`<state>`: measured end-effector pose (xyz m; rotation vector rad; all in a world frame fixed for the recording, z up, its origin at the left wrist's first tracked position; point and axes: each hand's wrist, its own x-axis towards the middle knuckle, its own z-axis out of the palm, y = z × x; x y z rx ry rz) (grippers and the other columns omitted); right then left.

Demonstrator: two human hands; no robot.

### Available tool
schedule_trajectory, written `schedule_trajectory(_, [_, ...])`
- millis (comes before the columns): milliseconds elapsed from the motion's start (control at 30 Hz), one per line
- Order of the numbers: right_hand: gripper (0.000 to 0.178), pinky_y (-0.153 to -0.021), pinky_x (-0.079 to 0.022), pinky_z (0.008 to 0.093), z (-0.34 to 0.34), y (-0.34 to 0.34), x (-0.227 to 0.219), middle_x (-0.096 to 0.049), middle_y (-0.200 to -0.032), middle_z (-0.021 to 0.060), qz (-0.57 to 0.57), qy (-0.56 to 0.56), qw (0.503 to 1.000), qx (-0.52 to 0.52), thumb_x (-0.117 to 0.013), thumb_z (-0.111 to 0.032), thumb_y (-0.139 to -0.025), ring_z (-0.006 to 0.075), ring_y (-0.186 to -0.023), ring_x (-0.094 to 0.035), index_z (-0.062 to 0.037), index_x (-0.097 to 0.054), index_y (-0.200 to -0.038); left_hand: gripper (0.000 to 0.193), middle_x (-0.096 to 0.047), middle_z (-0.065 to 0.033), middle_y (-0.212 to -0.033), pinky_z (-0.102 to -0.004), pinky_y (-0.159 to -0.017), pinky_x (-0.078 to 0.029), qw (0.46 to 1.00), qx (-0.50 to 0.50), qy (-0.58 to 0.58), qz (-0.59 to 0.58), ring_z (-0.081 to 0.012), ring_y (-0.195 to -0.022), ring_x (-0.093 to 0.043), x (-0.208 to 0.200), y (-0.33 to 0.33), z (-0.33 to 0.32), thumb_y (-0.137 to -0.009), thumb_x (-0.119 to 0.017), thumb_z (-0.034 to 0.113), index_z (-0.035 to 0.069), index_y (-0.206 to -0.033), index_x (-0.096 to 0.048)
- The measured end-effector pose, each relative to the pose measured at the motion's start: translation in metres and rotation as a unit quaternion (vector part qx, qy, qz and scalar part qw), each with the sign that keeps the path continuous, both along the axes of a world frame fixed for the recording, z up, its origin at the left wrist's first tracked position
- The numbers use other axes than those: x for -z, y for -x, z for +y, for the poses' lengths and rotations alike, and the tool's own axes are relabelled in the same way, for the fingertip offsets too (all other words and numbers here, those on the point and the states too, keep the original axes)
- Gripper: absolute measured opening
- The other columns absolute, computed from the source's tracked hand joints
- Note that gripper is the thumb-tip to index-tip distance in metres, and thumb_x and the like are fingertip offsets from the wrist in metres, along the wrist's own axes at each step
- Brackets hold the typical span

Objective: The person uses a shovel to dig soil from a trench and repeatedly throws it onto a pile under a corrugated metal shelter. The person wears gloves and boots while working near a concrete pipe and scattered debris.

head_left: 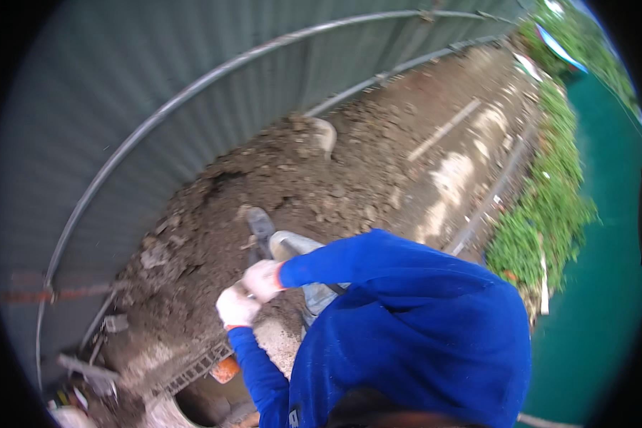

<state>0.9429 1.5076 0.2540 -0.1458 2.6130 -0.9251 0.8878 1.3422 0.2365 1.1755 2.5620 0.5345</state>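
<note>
Both my hands are in white gloves with orange cuffs, close together in front of my blue sleeves. My left hand is closed, lower in the view. My right hand is closed right beside it, a little higher and to the right. The fists seem to be around something slim, but the fingers hide it and I cannot make out its kind. Beyond them, a grey shoe stands on loose brown soil, with a light grey trouser leg next to it.
A corrugated metal fence with a curved rail runs along the left. A round opening lies at the bottom, beside a slotted grate and an orange object. Grass and a green surface border the right.
</note>
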Motion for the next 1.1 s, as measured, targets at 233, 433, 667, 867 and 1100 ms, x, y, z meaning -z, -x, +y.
schedule_trajectory(233, [0.028, -0.078, -0.060, 0.0506, -0.058, -0.158, 0.062, -0.075, -0.089, 0.0229, -0.029, -0.017, 0.992, 0.122, -0.068, -0.026, -0.084, 0.0402, -0.088, -0.075, -0.0036, -0.073, -0.099, 0.032, -0.075, -0.0174, -0.082, -0.0478, -0.071, -0.059, 0.984, -0.078, 0.150, -0.061, -0.0380, -0.079, -0.075, 0.041, -0.146, -0.034, -0.081, -0.073, 0.030, 0.017, -0.110, -0.078])
schedule_trajectory(433, [0.049, -0.081, -0.059, 0.0526, -0.074, -0.191, 0.094, -0.074, -0.091, 0.0240, -0.146, -0.037, 0.988, 0.042, -0.068, -0.037, -0.090, 0.0420, -0.089, -0.074, 0.0029, -0.064, -0.117, 0.053, -0.073, -0.0146, -0.114, -0.0450, -0.096, -0.053, 0.992, -0.074, -0.033, -0.095, -0.0345, -0.110, -0.069, 0.090, -0.194, -0.079, -0.075, -0.078, 0.031, 0.016, -0.125, -0.068])
schedule_trajectory(667, [0.091, -0.082, -0.057, 0.0549, -0.137, -0.232, 0.160, -0.075, -0.094, 0.0252, -0.290, -0.150, 0.941, -0.084, -0.060, -0.041, -0.096, 0.0426, -0.090, -0.074, -0.0093, -0.013, -0.167, 0.094, -0.064, -0.0188, -0.133, -0.0417, -0.096, -0.055, 0.492, -0.728, -0.246, -0.410, -0.0300, -0.116, -0.065, 0.184, -0.293, -0.109, -0.081, -0.089, 0.028, 0.003, -0.157, -0.039])
schedule_trajectory(867, [0.117, -0.090, -0.054, 0.0566, -0.120, -0.215, 0.198, -0.069, -0.113, 0.0370, -0.348, 0.011, 0.912, -0.215, -0.074, -0.025, -0.088, 0.0523, -0.103, -0.068, -0.0063, 0.012, -0.164, 0.050, -0.070, -0.0154, -0.107, -0.0369, -0.066, -0.057, 0.201, -0.902, -0.324, -0.202, -0.0217, -0.071, -0.070, 0.252, -0.320, -0.047, -0.093, -0.068, 0.011, 0.007, -0.141, -0.054])
schedule_trajectory(1100, [0.092, -0.086, -0.060, 0.0345, 0.024, -0.104, 0.290, -0.070, -0.110, 0.0102, -0.298, 0.105, 0.948, -0.051, -0.088, -0.030, -0.087, 0.0194, -0.094, -0.067, 0.0014, -0.036, -0.156, 0.042, -0.073, -0.0198, -0.099, -0.0393, -0.086, -0.056, 0.308, -0.948, -0.075, -0.021, -0.0297, -0.090, -0.072, 0.261, -0.328, -0.020, -0.083, -0.083, 0.025, 0.000, -0.114, -0.070])
